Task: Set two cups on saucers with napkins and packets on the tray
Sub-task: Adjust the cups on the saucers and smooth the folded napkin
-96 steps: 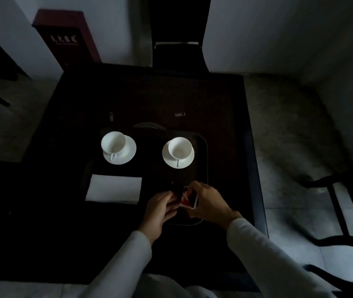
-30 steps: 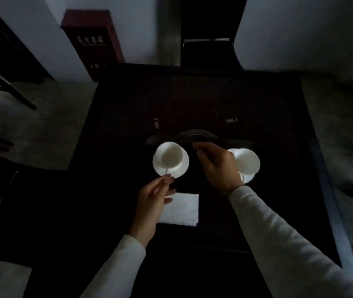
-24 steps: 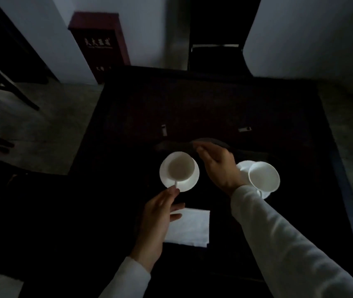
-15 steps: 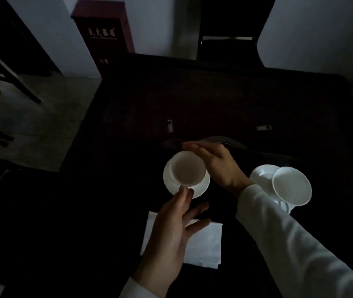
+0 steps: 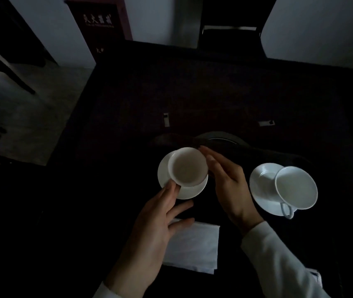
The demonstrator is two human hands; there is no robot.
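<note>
Both hands are spread: left hand touching the left cup and its saucer, right hand just beside. Napkin lies under the left; second cup stands right.

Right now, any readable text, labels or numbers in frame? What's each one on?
Dark red cabinet by the far wall: a row of four white Chinese characters, too blurred to read.
Same cabinet, just under that row: a smaller white line, too small to read.
Same cabinet, lower down: a small pale mark, unreadable.
Two small pale tags on the dark table: no legible print.
Cups, saucers, napkin: no text seen.
</note>
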